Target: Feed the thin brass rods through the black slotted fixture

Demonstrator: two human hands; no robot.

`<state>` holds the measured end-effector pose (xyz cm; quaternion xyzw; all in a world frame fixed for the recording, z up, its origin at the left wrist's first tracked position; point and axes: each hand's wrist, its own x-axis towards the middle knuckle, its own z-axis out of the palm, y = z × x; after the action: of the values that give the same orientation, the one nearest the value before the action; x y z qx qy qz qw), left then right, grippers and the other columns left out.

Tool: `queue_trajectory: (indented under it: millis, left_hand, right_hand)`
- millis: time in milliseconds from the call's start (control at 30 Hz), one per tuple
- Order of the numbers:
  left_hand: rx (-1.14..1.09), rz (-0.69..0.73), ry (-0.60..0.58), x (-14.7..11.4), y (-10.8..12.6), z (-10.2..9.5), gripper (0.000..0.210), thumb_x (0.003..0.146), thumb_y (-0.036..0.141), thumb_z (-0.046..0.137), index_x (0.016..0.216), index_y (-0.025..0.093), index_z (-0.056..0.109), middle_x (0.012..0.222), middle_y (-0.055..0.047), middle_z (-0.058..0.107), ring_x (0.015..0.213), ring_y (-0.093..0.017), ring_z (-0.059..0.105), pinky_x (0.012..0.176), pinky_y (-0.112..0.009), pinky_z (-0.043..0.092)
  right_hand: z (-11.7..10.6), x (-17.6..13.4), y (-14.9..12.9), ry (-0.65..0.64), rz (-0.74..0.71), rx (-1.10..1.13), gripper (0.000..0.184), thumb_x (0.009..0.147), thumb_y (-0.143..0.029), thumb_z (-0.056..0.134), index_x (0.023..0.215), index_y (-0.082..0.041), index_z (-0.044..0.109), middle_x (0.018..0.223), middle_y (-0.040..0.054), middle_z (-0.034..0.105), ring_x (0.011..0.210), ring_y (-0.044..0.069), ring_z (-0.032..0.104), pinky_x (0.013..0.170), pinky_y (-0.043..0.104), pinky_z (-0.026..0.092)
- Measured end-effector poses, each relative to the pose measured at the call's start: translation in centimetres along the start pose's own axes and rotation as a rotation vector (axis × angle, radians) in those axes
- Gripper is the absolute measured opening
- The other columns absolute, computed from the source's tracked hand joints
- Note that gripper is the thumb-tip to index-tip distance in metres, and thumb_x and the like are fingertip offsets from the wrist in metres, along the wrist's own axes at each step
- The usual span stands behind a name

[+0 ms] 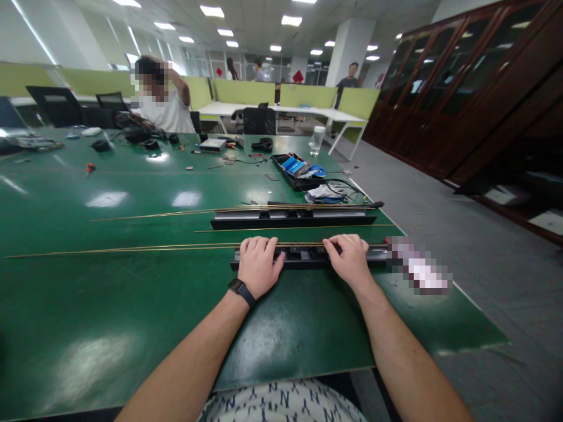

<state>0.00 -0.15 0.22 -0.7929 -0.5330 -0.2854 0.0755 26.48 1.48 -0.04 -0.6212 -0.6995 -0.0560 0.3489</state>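
A long black and silver rail (pixel 303 265) lies crosswise on the table in front of me, with thin brass-coloured rods (pixel 145 248) along its far edge that stick out far to the left. My left hand (pixel 258 266) is curled over the rail's left part, fingertips on the far side by the rods, thumb on the near side. Toward the right part, my right hand (pixel 349 258) has thumb and index finger at the rods, its other fingers bent over the rail. A second similar rail (pixel 290 221) rests behind, topped with more rods, and a single loose rod (pixel 360 226) lies between the two.
Past the rails stand a black tray (pixel 288 176) with blue items, gloves (pixel 328 192), cables and a clear glass (pixel 316 140). A blurred-out object (pixel 420 269) sits at the right by the table edge (pixel 475 308). Across the table is a person (pixel 165 108) among small parts.
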Motion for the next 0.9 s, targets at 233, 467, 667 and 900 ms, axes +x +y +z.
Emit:
queue_trajectory:
  millis: [233,467,667,900]
  left_hand:
    - [0.003,0.0,-0.002,0.02,-0.01,-0.02,0.035,0.098,0.041,0.054,0.127,0.022,0.062,0.113,-0.012,0.069,0.113,-0.03,0.059,0.103,-0.049,0.036]
    - [0.017,0.002,-0.007,0.0,0.01,-0.04,0.036,0.099,0.041,0.053,0.126,0.02,0.062,0.112,-0.011,0.069,0.112,-0.029,0.058,0.103,-0.049,0.036]
    - [0.015,-0.002,-0.002,0.01,0.05,0.03,0.035,0.098,0.042,0.054,0.126,0.022,0.062,0.112,-0.011,0.069,0.113,-0.029,0.058,0.104,-0.048,0.036]
    - [0.013,0.007,0.001,0.04,0.05,-0.1,0.034,0.099,0.041,0.054,0.125,0.021,0.063,0.111,-0.011,0.069,0.113,-0.029,0.058,0.104,-0.048,0.035]
  right_hand:
    - [-0.1,0.09,-0.16,-0.022,0.008,-0.002,0.027,0.097,-0.04,0.054,0.079,-0.023,0.066,0.088,0.0043,0.073,0.095,0.024,0.055,0.089,0.041,0.028]
    - [-0.18,0.06,-0.13,-0.001,0.013,-0.005,0.029,0.097,-0.041,0.055,0.079,-0.023,0.067,0.087,0.0042,0.073,0.096,0.024,0.055,0.09,0.041,0.028]
    - [0.03,0.01,-0.24,0.013,0.005,0.0,0.027,0.096,-0.042,0.057,0.079,-0.023,0.068,0.087,0.0038,0.073,0.096,0.023,0.056,0.091,0.04,0.029]
    - [-0.09,0.1,-0.08,-0.003,0.002,0.004,0.026,0.097,-0.038,0.056,0.079,-0.023,0.067,0.086,0.0035,0.072,0.096,0.023,0.056,0.091,0.04,0.028]
